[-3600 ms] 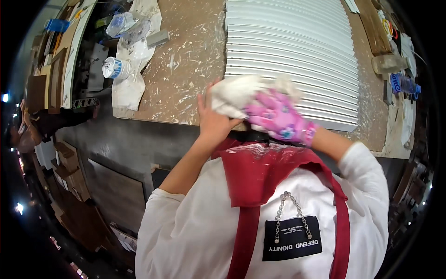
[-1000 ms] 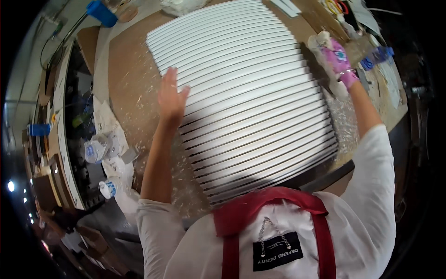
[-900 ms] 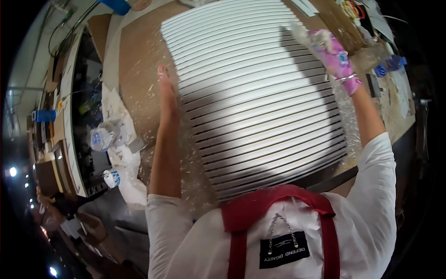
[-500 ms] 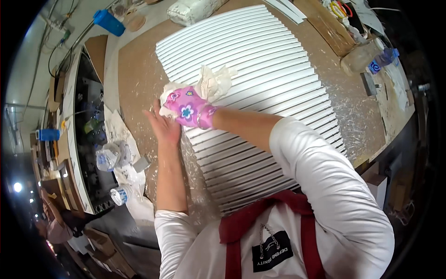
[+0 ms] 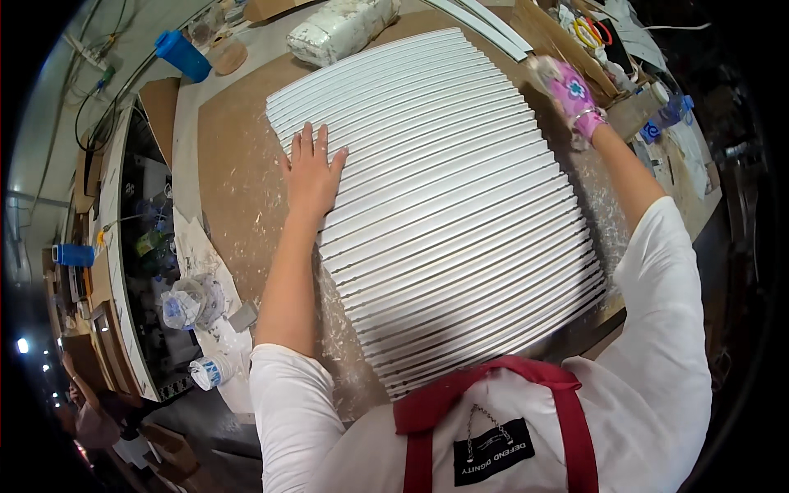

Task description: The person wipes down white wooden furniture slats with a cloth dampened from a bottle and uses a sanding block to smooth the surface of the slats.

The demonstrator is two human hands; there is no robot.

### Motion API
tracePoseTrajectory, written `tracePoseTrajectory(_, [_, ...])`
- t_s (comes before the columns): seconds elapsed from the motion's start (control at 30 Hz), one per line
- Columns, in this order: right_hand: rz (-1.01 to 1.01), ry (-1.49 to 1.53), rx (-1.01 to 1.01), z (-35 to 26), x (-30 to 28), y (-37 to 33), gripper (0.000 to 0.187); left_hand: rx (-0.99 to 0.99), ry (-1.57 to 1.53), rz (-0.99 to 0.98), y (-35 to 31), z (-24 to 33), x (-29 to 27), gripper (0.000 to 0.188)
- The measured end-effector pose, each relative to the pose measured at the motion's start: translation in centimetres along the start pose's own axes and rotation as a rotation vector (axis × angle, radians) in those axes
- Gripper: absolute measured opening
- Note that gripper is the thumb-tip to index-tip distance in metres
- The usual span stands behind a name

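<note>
Many narrow white strips (image 5: 436,189) lie side by side across the board, forming one wide ribbed panel. My bare left hand (image 5: 314,174) rests flat on their left ends with its fingers spread. Past the right side of the strips is my right hand (image 5: 573,97), in a pink flowered glove and closed around a crumpled cream cloth (image 5: 542,72). Part of the cloth is hidden by the glove and slightly blurred.
A brown board (image 5: 234,156) with white specks lies under the strips. A white-smeared wrapped bundle (image 5: 341,31) and a blue bottle (image 5: 182,56) stand at the far side. Plastic bottles (image 5: 670,115) are at right; a grey block (image 5: 243,316) and a white tub (image 5: 210,372) at left.
My right hand has swept with the cloth from the strips' left ends to beyond their right side. My left hand has shifted from beside the cloth onto the strips, palm down.
</note>
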State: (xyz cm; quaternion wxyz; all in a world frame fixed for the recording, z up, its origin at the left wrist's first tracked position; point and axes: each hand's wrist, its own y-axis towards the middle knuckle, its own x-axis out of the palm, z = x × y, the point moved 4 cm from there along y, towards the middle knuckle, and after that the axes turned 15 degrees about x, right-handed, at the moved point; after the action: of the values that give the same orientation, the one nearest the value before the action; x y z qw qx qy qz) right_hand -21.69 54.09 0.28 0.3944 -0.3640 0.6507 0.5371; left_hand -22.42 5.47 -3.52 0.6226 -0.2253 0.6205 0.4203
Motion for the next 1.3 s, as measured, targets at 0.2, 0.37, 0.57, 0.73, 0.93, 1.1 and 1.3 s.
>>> tracePoseTrajectory(0.2, [0.001, 0.647, -0.462, -26.5, 6.1, -6.1, 0.025, -0.094, -0.225, 0.022, 0.5, -0.5, -0.4, 0.058])
tracePoseTrajectory(0.37, [0.129, 0.616, -0.552, -40.0, 3.1, -9.5, 0.028, -0.444, -1.461, 0.369, -0.6, -7.2, 0.6, 0.068])
tracePoseTrajectory(0.57, [-0.302, 0.845, -0.328, -19.9, 2.5, -4.2, 0.022, -0.148, -0.451, 0.335, 0.3, -9.3, -3.2, 0.059])
tracePoseTrajectory(0.73, [-0.258, 0.424, 0.275, -5.9, 5.1, 3.3, 0.031, 0.000, 0.026, 0.231, 5.9, -6.2, -0.9, 0.052])
tracePoseTrajectory(0.93, [-0.074, 0.467, -0.432, -32.6, 4.7, -2.3, 0.015, -0.027, 0.035, 0.149, 5.4, -7.3, 2.8, 0.050])
tracePoseTrajectory(1.1, [-0.290, 0.817, -0.356, -25.7, 4.1, -0.5, 0.019, 0.086, 0.138, 0.243, 4.1, -8.6, 2.0, 0.046])
tracePoseTrajectory(1.3, [-0.060, 0.525, 0.120, -7.3, 7.2, 7.8, 0.026, -0.031, 0.100, 0.166, 5.8, -6.8, 2.7, 0.048])
